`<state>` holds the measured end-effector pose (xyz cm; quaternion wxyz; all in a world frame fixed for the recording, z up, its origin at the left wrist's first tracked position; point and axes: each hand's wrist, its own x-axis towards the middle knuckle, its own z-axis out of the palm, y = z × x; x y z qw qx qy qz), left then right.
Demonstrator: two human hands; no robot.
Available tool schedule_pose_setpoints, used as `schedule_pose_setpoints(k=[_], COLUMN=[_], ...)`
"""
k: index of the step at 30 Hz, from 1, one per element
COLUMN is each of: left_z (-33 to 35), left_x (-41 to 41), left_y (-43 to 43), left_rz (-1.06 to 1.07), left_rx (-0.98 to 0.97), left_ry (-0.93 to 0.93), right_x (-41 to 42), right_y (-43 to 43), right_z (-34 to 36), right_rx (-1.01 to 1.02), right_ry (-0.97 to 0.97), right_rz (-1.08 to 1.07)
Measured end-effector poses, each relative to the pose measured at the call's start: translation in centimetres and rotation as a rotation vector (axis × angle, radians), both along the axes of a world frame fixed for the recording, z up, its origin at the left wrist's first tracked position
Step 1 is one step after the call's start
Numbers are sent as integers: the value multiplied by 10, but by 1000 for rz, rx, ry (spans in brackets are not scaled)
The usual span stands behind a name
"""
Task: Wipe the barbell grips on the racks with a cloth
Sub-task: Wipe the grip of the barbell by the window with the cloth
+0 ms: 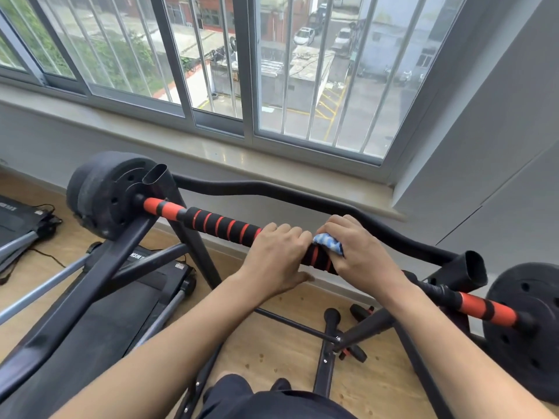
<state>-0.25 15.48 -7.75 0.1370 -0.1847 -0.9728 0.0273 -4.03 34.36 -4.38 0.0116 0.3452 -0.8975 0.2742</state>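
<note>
A barbell with a black and orange striped foam grip (223,223) lies across a black rack, running from upper left to lower right. My left hand (276,255) curls over the grip near its middle. Just to its right, my right hand (360,252) wraps a blue and white cloth (328,241) around the bar; only a small bunch of cloth shows between the hands. Black weight plates sit at the left end (102,195) and the right end (526,325).
A curved black rack bar (272,189) runs behind the barbell, below a window sill (211,152). A folded treadmill (121,297) lies on the wooden floor at left. Rack legs and cross tubes (326,352) stand under my arms. A grey wall closes the right side.
</note>
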Motion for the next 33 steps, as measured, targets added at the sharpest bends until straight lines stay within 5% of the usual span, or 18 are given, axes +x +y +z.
schedule_pose_setpoints(k=[4, 7, 16, 18, 22, 25, 30, 33], left_z=[-14, -7, 48, 46, 12, 4, 26, 41], left_x=[-11, -16, -53, -47, -19, -20, -33, -51], left_y=[-2, 1, -3, -6, -4, -2, -1, -1], left_rz=[-36, -6, -5, -34, -30, -5, 29, 26], left_rx=[72, 20, 129, 102, 24, -23, -1, 65], left_ry=[163, 110, -875, -731, -105, -62, -351, -780], right_x=[1, 4, 8, 4, -2, 2, 4, 7], right_y=[1, 3, 4, 5, 2, 2, 2, 3], right_z=[0, 0, 3, 3, 0, -1, 2, 3], right_rx=[30, 42, 10, 6, -29, -9, 8, 18], right_ry=[16, 39, 74, 33, -7, 23, 50, 73], right_rz=[17, 4, 14, 2, -15, -6, 23, 32])
